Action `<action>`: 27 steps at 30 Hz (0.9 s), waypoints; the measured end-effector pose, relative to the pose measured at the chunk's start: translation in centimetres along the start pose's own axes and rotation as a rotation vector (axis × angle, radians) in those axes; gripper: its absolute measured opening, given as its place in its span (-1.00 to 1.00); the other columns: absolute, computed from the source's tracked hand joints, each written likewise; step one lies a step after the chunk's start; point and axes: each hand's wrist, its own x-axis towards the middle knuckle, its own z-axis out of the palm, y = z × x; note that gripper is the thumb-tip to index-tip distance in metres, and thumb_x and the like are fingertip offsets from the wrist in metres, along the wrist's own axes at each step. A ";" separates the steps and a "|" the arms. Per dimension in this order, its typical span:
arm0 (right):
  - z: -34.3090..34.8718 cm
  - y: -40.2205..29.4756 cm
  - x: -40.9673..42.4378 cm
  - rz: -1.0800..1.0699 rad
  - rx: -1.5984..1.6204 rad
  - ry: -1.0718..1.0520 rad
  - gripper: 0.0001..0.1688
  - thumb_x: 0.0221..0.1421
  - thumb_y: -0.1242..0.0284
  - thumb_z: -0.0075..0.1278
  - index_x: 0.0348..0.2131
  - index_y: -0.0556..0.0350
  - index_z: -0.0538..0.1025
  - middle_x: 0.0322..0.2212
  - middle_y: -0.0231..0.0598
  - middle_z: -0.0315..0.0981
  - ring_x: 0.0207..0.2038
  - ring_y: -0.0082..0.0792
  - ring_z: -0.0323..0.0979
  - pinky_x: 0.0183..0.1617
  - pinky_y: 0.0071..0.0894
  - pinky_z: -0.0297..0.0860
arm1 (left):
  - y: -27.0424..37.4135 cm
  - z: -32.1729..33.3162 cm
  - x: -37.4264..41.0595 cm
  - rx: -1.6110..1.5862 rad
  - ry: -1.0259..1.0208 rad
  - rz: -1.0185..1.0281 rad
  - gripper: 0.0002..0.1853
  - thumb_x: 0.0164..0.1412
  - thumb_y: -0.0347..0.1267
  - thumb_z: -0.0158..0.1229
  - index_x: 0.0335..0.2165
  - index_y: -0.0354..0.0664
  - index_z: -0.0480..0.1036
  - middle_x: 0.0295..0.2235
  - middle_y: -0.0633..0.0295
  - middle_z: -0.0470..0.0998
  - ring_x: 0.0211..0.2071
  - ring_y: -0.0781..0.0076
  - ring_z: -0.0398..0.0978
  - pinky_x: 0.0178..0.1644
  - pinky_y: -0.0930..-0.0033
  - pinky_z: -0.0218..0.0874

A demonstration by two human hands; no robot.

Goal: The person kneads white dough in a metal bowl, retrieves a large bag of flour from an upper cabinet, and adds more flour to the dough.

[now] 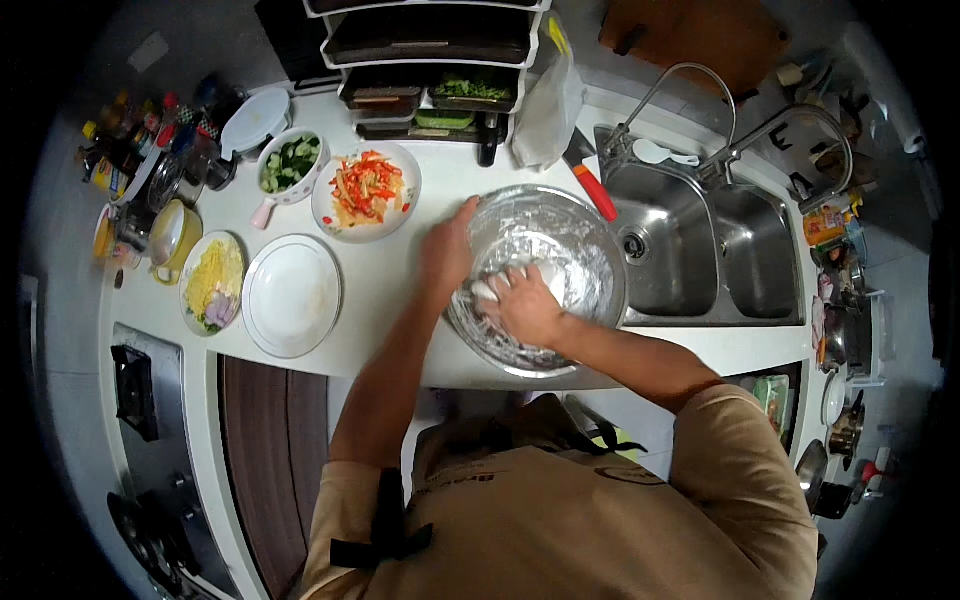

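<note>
A large stainless steel mixing bowl (592, 225) sits on the counter in front of me, its inner wall smeared with white paste or flour. My left hand (450, 251) grips the bowl's left rim, thumb side towards the far edge. Inside the bowl, my right hand (529, 307) reaches down with bent fingers that are coated in white. A pale white mass (553, 279), which looks like dough or flour, shows beside and under those fingers. The palm side is hidden, so whether the fingers close on any of it is unclear.
Left stand an empty white plate (291, 296), a plate of chopped yellow and purple food (211, 285), a plate of red strips (367, 191) and a handled bowl of green slices (291, 163). A red-handled knife (595, 193) lies between bowl and double sink (667, 292). A gas hob (146, 420) is lower left.
</note>
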 end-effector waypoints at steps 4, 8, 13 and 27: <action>1.7 2.9 3.7 0.141 0.383 0.082 -0.65 0.00 0.17 -0.14 -0.19 -0.24 0.43 -0.25 -0.15 0.33 -0.17 -0.11 0.33 -0.09 -0.07 0.21 | -0.6 -0.2 0.3 -0.047 0.023 -0.072 -0.47 -0.01 -0.53 -0.03 -0.01 0.08 0.27 -0.31 -0.08 0.46 -0.30 -0.05 0.42 -0.20 0.12 0.23; -4.6 5.5 2.2 0.332 1.398 0.303 -0.44 -0.11 0.37 0.10 -0.05 -0.06 0.34 -0.01 -0.16 0.22 -0.02 -0.26 0.25 0.06 -0.33 0.21 | 0.3 -1.2 0.8 -0.030 0.040 -0.149 -0.48 0.01 -0.50 -0.02 -0.01 0.13 0.27 -0.28 -0.04 0.46 -0.25 0.00 0.42 -0.17 0.17 0.23; -3.2 11.4 -3.4 0.171 1.415 0.201 -0.11 -0.05 0.41 0.08 0.17 -0.23 -0.04 0.20 -0.26 -0.26 0.18 -0.42 -0.12 0.16 -0.31 0.06 | 0.4 -0.7 1.3 0.023 0.036 -0.156 -0.48 0.01 -0.47 0.02 0.00 0.15 0.26 -0.34 -0.05 0.48 -0.31 0.01 0.45 -0.21 0.16 0.25; 0.1 4.1 1.2 0.544 0.259 -0.208 -0.25 -0.03 -0.05 -0.15 0.05 -0.05 0.16 -0.11 0.32 0.13 -0.01 0.26 0.09 0.03 0.00 0.14 | -0.3 0.1 0.0 0.016 0.056 -0.066 -0.48 0.03 -0.53 -0.15 0.02 0.04 0.22 -0.37 -0.04 0.48 -0.30 0.00 0.43 -0.20 0.12 0.23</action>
